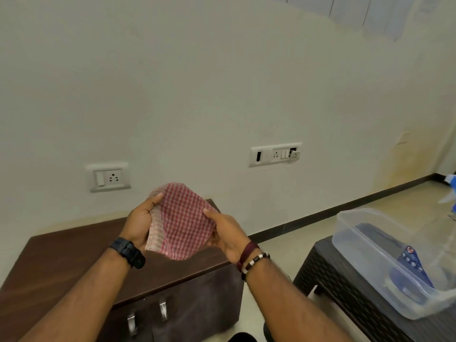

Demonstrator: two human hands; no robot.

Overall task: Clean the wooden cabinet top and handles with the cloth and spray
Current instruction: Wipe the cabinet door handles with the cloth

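One cloth (183,218), red check, held up in air over the cabinet (74,253) top, not touching the wood. Left hand (139,219) gripping the left edge, thumb on front; right hand (225,233) pinching the right edge. Stretched between both, likely to open or refold it into a wiping pad. Two handles (148,317) on cabinet front, below. One spray (450,193) at far right edge, well apart, partly cut off. One clear tub (365,233) on side table (328,275).
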